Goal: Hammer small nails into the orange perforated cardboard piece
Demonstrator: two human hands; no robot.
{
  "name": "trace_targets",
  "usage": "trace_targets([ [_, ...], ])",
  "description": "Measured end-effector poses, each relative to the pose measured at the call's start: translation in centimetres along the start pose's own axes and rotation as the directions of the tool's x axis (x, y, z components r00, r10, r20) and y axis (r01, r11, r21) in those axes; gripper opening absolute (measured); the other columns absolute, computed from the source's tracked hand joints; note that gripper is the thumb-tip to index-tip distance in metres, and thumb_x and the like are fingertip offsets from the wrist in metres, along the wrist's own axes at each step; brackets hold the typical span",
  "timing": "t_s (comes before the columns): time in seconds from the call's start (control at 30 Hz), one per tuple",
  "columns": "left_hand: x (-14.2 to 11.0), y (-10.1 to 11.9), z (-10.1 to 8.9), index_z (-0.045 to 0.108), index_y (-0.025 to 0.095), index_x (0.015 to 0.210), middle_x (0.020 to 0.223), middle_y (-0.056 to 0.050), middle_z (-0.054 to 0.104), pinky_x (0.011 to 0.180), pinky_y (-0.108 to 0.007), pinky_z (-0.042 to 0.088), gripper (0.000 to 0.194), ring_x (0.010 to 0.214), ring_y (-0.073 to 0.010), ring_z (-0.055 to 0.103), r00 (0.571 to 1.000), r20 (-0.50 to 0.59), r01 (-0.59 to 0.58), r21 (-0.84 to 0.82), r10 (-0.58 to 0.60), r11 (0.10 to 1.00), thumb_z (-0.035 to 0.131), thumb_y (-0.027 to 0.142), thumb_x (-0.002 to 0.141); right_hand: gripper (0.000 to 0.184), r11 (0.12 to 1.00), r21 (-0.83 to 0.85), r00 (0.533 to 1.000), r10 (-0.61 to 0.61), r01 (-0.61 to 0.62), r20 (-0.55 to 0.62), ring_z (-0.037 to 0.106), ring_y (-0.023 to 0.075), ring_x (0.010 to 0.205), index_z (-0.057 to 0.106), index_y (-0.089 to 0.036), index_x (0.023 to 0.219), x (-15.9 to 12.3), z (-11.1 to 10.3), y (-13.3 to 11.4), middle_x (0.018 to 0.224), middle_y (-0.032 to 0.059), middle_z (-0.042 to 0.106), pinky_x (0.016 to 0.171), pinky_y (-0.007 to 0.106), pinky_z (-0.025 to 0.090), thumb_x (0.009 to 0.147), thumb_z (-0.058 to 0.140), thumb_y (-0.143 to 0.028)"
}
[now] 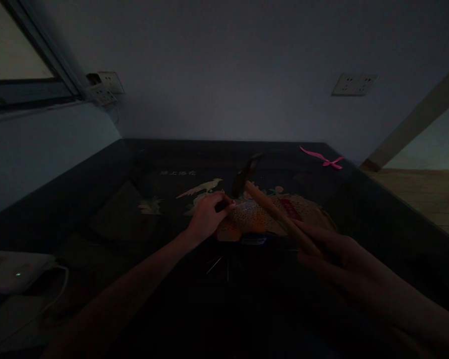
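Observation:
The scene is very dim. My right hand (333, 257) is closed round the wooden handle of a hammer (273, 212), whose dark head is raised above a round orange-brown speckled object (258, 219) on the dark table (377, 209). My left hand (207, 214) rests at that object's left edge. Its fingers are pinched on something small and dark that I cannot make out, just below the hammer head. A few thin nails (220, 264) lie on the table in front of the object.
A pink ribbon (324, 159) lies at the table's far right. A white device with a green light and a cable (15, 274) sits at the near left. Wall sockets (353, 85) are on the back wall, with a window at upper left.

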State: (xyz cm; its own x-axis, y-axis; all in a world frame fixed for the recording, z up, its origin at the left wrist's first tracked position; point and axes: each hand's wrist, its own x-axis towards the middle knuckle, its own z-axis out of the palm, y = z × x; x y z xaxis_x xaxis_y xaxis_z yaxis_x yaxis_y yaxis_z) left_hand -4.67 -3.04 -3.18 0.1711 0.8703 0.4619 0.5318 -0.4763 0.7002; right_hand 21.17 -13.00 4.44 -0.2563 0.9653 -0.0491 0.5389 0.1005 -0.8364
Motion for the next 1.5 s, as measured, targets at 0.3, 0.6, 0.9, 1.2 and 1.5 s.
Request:
trace_targets([
  [0.3,0.1,0.2,-0.1,0.065,0.017,0.077,0.082,-0.002,0.071,0.072,-0.029,0.050,0.003,0.078,-0.0173,0.066,1.000,0.012,-0.002,-0.015,0.002,1.000,0.066,0.016,0.079,0.056,1.000,-0.009,0.999,0.019,-0.019,0.042,0.064,0.0294,0.101,0.051,-0.023,0.135,-0.2,0.1,0.3,0.121,0.0095,0.065,0.087,0.044,0.054,0.084,0.056,-0.046],
  [0.6,0.1,-0.1,-0.1,0.067,0.017,0.080,0.079,-0.002,0.070,0.071,-0.028,0.051,0.005,0.076,-0.0173,0.066,0.999,0.033,0.001,0.002,-0.001,1.000,0.064,0.021,0.081,0.056,0.992,0.089,0.996,0.090,-0.092,0.028,0.063,0.0207,0.070,0.053,-0.026,0.134,-0.7,0.3,1.9,0.078,0.0023,0.066,0.051,0.025,0.052,0.082,0.060,-0.046],
  [0.9,-0.1,0.7,-0.3,0.068,0.018,0.088,0.090,-0.004,0.073,0.078,-0.030,0.054,0.011,0.084,-0.0172,0.068,0.999,0.046,0.004,-0.059,-0.001,0.998,0.062,0.023,0.082,0.059,0.815,0.554,0.940,0.302,-0.168,-0.158,0.036,0.0075,0.037,0.056,-0.028,0.128,-2.5,2.1,4.0,0.060,-0.0045,0.051,0.031,0.017,0.030,0.073,0.072,-0.043],
  [1.2,-0.6,2.6,-4.3,0.060,0.018,0.100,0.098,-0.004,0.069,0.084,-0.030,0.050,0.018,0.091,-0.0168,0.064,0.985,-0.153,-0.042,0.208,0.075,0.977,0.057,0.021,0.083,0.060,0.754,0.634,0.922,0.349,-0.171,-0.166,0.035,0.0044,0.035,0.055,-0.026,0.127,-2.8,1.2,4.7,0.052,-0.0072,0.050,0.031,0.012,0.030,0.072,0.074,-0.043],
  [1.5,-9.8,1.5,-5.5,0.059,0.020,0.083,0.078,0.000,0.067,0.071,-0.030,0.046,0.007,0.074,-0.0167,0.062,0.981,0.191,-0.116,0.447,0.033,0.887,0.053,0.017,0.084,0.063,0.771,0.606,0.919,0.360,-0.196,-0.161,0.040,0.0077,0.036,0.054,-0.026,0.128,-3.2,1.3,4.4,0.054,-0.0051,0.054,0.032,0.017,0.034,0.072,0.073,-0.046],
])
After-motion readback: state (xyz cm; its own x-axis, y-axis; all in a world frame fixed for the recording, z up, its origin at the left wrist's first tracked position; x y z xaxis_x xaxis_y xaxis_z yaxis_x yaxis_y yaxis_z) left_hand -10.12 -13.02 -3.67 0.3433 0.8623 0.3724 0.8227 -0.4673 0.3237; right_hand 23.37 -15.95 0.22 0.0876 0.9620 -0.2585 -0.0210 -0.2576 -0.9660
